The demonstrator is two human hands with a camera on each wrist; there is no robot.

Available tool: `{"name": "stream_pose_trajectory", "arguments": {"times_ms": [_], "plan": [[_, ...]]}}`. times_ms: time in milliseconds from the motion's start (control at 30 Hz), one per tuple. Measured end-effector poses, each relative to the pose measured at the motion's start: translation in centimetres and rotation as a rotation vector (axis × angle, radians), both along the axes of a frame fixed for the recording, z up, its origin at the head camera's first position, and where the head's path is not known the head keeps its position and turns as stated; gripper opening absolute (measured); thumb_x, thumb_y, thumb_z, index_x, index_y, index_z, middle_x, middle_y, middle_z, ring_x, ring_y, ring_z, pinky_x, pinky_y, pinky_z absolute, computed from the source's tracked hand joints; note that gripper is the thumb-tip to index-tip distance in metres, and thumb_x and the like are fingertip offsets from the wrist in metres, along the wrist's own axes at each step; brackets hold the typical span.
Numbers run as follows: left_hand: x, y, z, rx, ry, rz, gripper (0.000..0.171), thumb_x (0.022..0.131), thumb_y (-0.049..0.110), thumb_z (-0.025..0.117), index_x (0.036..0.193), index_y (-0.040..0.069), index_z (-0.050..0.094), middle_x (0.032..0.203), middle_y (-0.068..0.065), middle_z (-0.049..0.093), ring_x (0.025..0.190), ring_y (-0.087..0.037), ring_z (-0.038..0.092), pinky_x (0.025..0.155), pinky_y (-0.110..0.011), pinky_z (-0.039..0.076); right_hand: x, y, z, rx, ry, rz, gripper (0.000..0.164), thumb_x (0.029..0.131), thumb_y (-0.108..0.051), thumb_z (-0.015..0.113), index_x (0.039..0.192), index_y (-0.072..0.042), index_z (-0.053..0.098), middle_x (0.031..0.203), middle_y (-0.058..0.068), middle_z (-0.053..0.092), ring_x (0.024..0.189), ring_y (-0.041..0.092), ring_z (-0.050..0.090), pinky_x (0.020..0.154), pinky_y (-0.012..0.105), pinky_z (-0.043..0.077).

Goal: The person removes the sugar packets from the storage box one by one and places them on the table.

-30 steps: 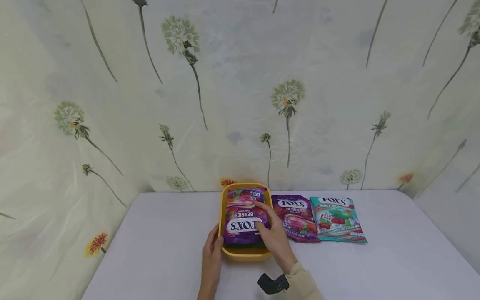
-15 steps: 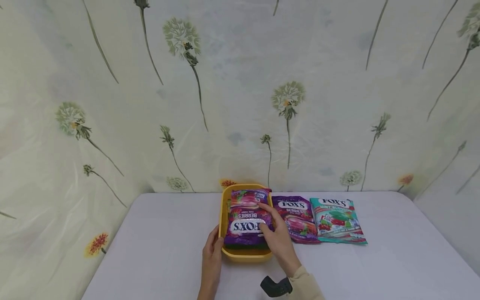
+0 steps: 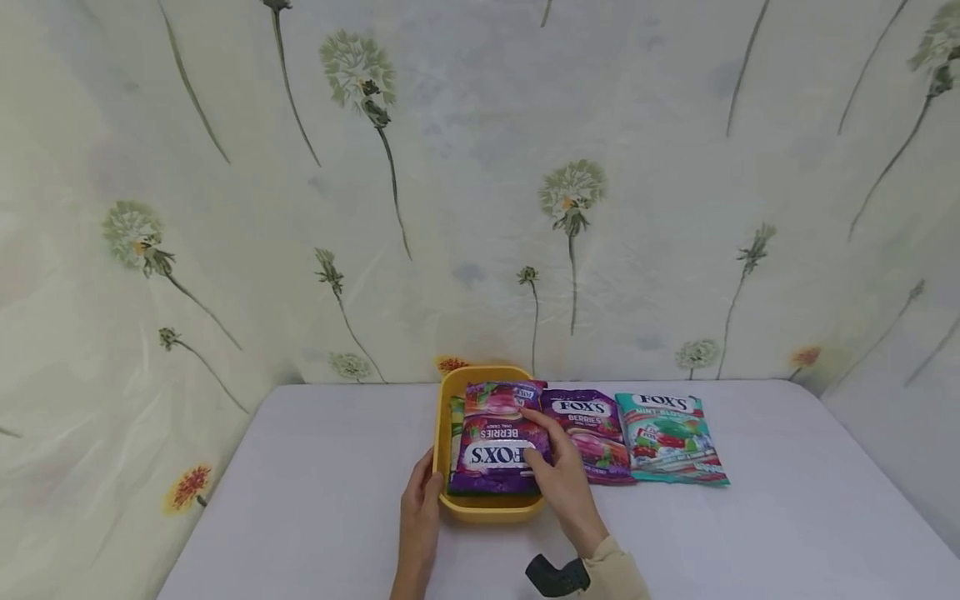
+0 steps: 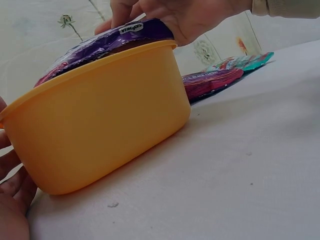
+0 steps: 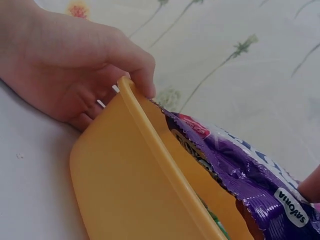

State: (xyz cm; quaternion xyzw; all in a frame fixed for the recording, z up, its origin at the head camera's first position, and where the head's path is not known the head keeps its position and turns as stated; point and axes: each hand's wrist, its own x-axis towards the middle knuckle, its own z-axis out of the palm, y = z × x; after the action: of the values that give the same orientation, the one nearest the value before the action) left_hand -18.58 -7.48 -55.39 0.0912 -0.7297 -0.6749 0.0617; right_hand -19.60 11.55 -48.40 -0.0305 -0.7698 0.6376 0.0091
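A yellow plastic tub (image 3: pixel 491 514) stands on the white-covered table. My left hand (image 3: pixel 420 507) grips its left wall; in the right wrist view that thumb (image 5: pixel 142 75) hooks over the rim. My right hand (image 3: pixel 567 492) holds a purple Fox's Berries candy bag (image 3: pixel 487 429) by its right side, thumb and fingers on the printed face. The bag lies over the tub's opening, its lettering upside down in the head view, and overlaps the right rim. In the left wrist view it bulges above the rim. Beneath it shows a green edge of another packet (image 5: pixel 215 220), mostly hidden.
Right of the tub lies a second purple Fox's Berries bag (image 3: pixel 592 437), partly behind my right hand. Beside it is a teal Fox's Mint Blossom bag (image 3: pixel 675 442). A flower-print cloth (image 3: pixel 450 192) hangs behind the table.
My right hand has shifted the purple candy bag rightward over the tub, baring more of the green packet at left. My left hand keeps its grip on the tub.
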Motion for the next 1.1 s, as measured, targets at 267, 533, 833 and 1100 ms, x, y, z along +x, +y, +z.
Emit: {"name": "stream_pose_trajectory", "arguments": {"times_ms": [267,533,833,1100], "plan": [[0.1,-0.1,0.5,-0.011,-0.044,0.007,0.043,0.1,0.026,0.042,0.142,0.017,0.042,0.148,-0.007,0.043,0.139,-0.027,0.037,0.112,-0.046,0.034,0.3,0.4,-0.2,0.02,-0.013,0.0,0.049,0.092,-0.011,0.054,0.133,-0.037,0.048,0.151,0.004,0.034,0.139,0.035,0.033,0.11,0.056,0.034],[-0.1,0.1,0.3,0.001,-0.036,-0.004,0.042,0.1,0.026,0.041,0.142,0.018,0.042,0.148,-0.006,0.042,0.139,-0.027,0.036,0.112,-0.046,0.034,0.5,1.0,-0.6,0.021,0.0,-0.012,0.049,0.09,-0.01,0.054,0.131,-0.038,0.049,0.149,0.0,0.036,0.14,0.032,0.032,0.112,0.057,0.029],[-0.2,0.3,0.5,-0.011,-0.042,-0.002,0.044,0.1,0.029,0.042,0.142,0.018,0.041,0.148,-0.006,0.042,0.139,-0.028,0.036,0.112,-0.046,0.034,0.7,1.5,-0.6,0.017,-0.015,-0.029,0.05,0.091,-0.01,0.052,0.13,-0.04,0.049,0.151,-0.001,0.034,0.139,0.033,0.033,0.11,0.055,0.034],[0.0,0.3,0.8,-0.006,-0.046,-0.006,0.044,0.1,0.028,0.042,0.142,0.017,0.04,0.149,-0.006,0.041,0.14,-0.027,0.034,0.113,-0.046,0.033,1.1,2.2,-0.8,0.034,-0.021,-0.052,0.051,0.091,-0.01,0.051,0.131,-0.04,0.048,0.152,0.002,0.033,0.136,0.035,0.037,0.107,0.053,0.04]]}}
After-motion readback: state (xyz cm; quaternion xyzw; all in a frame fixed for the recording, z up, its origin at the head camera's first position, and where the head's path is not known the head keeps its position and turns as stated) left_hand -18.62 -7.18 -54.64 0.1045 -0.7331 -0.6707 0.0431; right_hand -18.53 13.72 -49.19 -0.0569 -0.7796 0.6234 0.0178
